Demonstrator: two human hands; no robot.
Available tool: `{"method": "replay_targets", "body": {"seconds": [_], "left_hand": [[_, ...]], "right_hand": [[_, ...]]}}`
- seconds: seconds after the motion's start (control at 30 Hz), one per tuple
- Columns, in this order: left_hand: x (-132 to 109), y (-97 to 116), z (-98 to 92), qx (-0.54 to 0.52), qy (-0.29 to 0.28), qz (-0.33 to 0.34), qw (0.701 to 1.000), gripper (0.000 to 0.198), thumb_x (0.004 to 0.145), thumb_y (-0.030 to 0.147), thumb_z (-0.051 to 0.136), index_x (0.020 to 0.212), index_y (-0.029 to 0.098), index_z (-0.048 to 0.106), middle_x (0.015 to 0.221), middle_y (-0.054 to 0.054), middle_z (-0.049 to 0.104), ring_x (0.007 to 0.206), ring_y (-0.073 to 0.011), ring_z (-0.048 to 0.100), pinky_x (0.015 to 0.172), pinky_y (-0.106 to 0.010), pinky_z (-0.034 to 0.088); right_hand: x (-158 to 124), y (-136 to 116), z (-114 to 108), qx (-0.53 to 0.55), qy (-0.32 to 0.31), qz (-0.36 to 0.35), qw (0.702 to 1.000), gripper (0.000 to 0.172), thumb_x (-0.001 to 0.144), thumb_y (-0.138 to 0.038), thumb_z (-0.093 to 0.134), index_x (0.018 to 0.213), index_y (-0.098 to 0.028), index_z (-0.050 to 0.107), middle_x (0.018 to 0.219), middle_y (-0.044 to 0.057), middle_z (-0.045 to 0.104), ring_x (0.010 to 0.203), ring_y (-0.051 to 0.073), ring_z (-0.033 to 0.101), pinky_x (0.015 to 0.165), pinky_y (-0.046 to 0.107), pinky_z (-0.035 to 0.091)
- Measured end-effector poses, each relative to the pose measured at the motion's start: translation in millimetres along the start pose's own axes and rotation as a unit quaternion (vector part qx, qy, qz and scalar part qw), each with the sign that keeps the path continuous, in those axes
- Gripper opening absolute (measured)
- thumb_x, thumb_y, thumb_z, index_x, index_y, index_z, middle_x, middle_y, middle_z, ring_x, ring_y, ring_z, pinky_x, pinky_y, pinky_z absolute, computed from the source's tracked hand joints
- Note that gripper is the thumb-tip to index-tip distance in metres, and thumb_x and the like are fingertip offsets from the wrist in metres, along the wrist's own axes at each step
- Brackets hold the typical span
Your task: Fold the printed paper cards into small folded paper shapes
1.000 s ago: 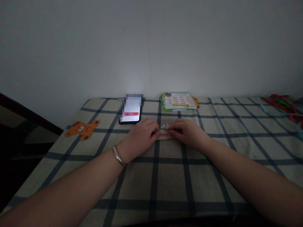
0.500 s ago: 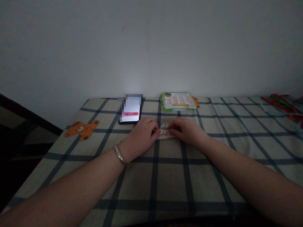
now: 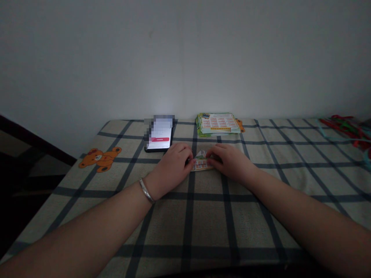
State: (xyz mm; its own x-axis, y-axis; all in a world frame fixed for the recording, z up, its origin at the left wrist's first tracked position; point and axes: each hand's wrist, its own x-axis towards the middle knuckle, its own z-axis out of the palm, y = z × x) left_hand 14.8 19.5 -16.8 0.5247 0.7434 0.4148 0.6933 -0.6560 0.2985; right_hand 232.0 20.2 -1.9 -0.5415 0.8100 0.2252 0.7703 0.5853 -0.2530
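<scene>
Between my hands, on the checked cloth, is a small folded paper (image 3: 201, 165) with printed rows on its near flap and a pointed part rising at the back. My left hand (image 3: 176, 164) pinches its left end with thumb and fingers. At the right end, my right hand (image 3: 227, 160) has its thumb and curled fingers closed on the paper. A silver bangle (image 3: 146, 190) circles my left wrist. The fingers cover both ends of the paper, so its full outline is hidden.
A lit phone (image 3: 159, 135) lies behind my left hand. Beyond my right hand is a stack of printed sheets (image 3: 218, 122). An orange bear figure (image 3: 100, 159) lies at the left, and red and green cords (image 3: 348, 129) at the far right. A wall (image 3: 185, 58) rises behind the tablecloth (image 3: 208, 224).
My right thumb and fingers have shifted slightly on the paper, and more of its printed near flap shows. My left hand stays in nearly the same place.
</scene>
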Motion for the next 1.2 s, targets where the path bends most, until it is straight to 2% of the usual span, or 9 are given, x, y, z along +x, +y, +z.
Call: {"method": "replay_targets", "body": {"seconds": [0.13,0.27,0.43,0.57,0.67,0.93,1.0,1.13,1.2], "left_hand": [[-2,-1,-3.3,0.002,-0.008,0.081,0.997,0.007,0.088,0.021,0.059,0.093,0.017,0.062,0.110,-0.006,0.061,0.109,-0.0216,0.053,0.097,-0.040,0.046],[-4,5,-12.0,0.061,-0.039,0.134,0.988,0.012,0.090,0.016,0.054,0.089,0.015,0.066,0.102,-0.007,0.065,0.104,-0.0217,0.056,0.094,-0.040,0.049],[-7,13,-21.3,0.106,-0.075,0.120,0.984,0.016,0.090,0.017,0.055,0.096,0.015,0.070,0.100,-0.007,0.068,0.098,-0.0210,0.061,0.086,-0.037,0.053],[-9,12,-22.4,0.092,-0.072,0.089,0.989,0.016,0.090,0.022,0.057,0.097,0.019,0.071,0.107,-0.003,0.070,0.097,-0.0196,0.064,0.085,-0.037,0.055],[-10,10,-22.0,0.088,-0.069,0.087,0.990,0.016,0.090,0.024,0.057,0.095,0.020,0.072,0.109,-0.002,0.071,0.099,-0.0204,0.065,0.086,-0.038,0.055],[-9,5,-20.4,0.048,-0.051,0.069,0.995,0.009,0.086,0.024,0.063,0.089,0.019,0.071,0.105,-0.002,0.072,0.101,-0.0205,0.065,0.089,-0.038,0.054],[-9,5,-19.7,0.050,-0.054,0.070,0.995,0.009,0.086,0.024,0.062,0.086,0.018,0.070,0.104,-0.003,0.071,0.099,-0.0202,0.065,0.087,-0.038,0.054],[-9,6,-20.1,0.062,-0.053,0.080,0.993,0.010,0.087,0.024,0.061,0.088,0.017,0.070,0.104,-0.004,0.071,0.098,-0.0205,0.065,0.086,-0.036,0.055],[-10,7,-20.9,0.068,-0.052,0.089,0.992,0.012,0.088,0.024,0.061,0.092,0.017,0.070,0.106,-0.005,0.071,0.099,-0.0208,0.065,0.087,-0.036,0.054]], "right_hand": [[-5,6,-3,-0.005,0.002,-0.112,0.994,0.017,0.092,-0.027,0.053,0.097,-0.020,0.068,0.095,0.005,0.066,0.090,0.019,0.058,0.079,0.030,0.044],[-9,5,-8,-0.069,-0.023,-0.145,0.987,0.017,0.091,-0.023,0.053,0.094,-0.021,0.070,0.093,0.004,0.066,0.086,0.019,0.058,0.075,0.031,0.043],[-11,5,-17,-0.066,-0.056,-0.113,0.990,0.017,0.089,-0.021,0.054,0.090,-0.022,0.071,0.091,0.003,0.065,0.082,0.017,0.059,0.069,0.028,0.041],[-13,5,-28,-0.097,-0.080,-0.079,0.989,0.016,0.087,-0.024,0.057,0.078,-0.019,0.069,0.079,0.002,0.063,0.070,0.016,0.057,0.059,0.028,0.035],[-14,6,-35,-0.096,-0.098,-0.060,0.989,0.016,0.087,-0.026,0.058,0.079,-0.019,0.070,0.078,0.002,0.064,0.068,0.015,0.058,0.057,0.027,0.034],[-15,7,-32,-0.079,-0.086,-0.039,0.992,0.013,0.086,-0.025,0.054,0.081,-0.019,0.064,0.082,0.002,0.062,0.070,0.015,0.056,0.057,0.026,0.035],[-14,4,-27,-0.083,-0.064,-0.047,0.993,0.012,0.086,-0.024,0.054,0.084,-0.018,0.064,0.086,0.003,0.062,0.072,0.015,0.055,0.058,0.027,0.037],[-12,0,-15,-0.053,0.001,-0.118,0.992,0.026,0.090,-0.028,0.052,0.113,-0.020,0.064,0.106,0.007,0.063,0.095,0.020,0.057,0.078,0.031,0.043],[-10,-1,-10,-0.069,-0.010,-0.148,0.986,0.023,0.092,-0.027,0.051,0.107,-0.021,0.067,0.099,0.005,0.065,0.091,0.019,0.057,0.077,0.031,0.043]]}}
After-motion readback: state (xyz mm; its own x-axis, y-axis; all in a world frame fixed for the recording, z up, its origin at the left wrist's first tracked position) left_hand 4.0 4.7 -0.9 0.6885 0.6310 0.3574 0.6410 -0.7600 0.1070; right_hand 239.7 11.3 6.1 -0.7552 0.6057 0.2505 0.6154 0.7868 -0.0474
